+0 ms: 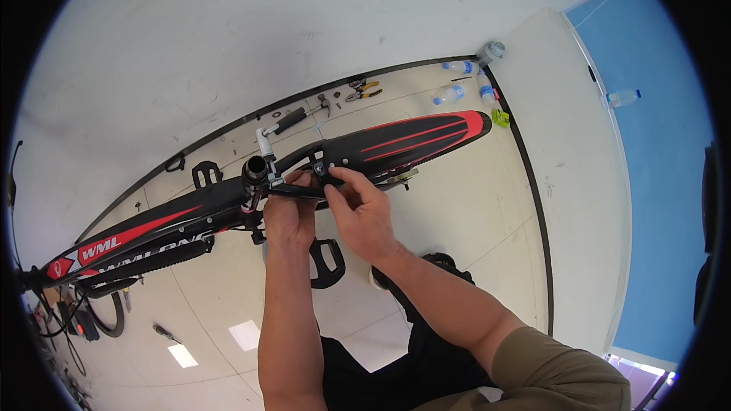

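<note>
A black bicycle with red and white markings stretches from the left edge to the middle; its frame (145,232) lies across the view. The open top of its seat tube (256,167) faces up. Behind it, a black rear mudguard (419,137) with red stripes points right. My left hand (289,217) reaches up beside the seat tube, its fingertips partly hidden at the frame. My right hand (362,217) pinches a small black bracket (320,170) at the mudguard's front end. What the left fingers hold is not visible.
Black pedals (327,264) stick out on both sides. Along the wall lie a hammer (324,101), yellow-handled pliers (364,93) and small parts. Plastic bottles (449,95) lie in the far right corner. A screwdriver (162,331) rests on the tiled floor at lower left.
</note>
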Motion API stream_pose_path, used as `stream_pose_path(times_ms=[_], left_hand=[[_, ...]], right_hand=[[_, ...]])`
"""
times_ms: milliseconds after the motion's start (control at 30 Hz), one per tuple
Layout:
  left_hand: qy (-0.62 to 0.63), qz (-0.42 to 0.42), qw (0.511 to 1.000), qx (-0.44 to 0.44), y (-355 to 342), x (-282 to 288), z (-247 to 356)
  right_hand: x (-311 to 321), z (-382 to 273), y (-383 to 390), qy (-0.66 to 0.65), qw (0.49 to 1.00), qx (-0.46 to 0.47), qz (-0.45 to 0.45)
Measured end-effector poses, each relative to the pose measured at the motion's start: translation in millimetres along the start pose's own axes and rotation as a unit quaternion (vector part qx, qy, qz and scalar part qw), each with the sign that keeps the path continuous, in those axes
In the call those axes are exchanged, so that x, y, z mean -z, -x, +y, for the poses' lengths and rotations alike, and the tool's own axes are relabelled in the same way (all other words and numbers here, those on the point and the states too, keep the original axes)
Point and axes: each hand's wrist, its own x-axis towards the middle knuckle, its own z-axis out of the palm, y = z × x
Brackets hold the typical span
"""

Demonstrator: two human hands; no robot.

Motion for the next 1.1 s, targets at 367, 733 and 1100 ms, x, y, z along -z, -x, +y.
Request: stream_pose_path(times_ms=[367,733,1100], left_hand=[[-0.008,-0.032,0.999,0.031,-0.8,8.1,10.4],[-0.018,-0.014,0.999,0.023,7.7,-4.2,11.6],[-0.027,-0.040,0.998,0.039,5.2,-0.6,6.9]], right_hand=[[-7.3,4.7,-7.3,-0.166,0.964,-0.195,0.065],[2.2,-0.8,-2.7,-0.325,0.870,-0.326,0.175],[6.0,-6.0,-9.5,-0.269,0.926,-0.222,0.147]])
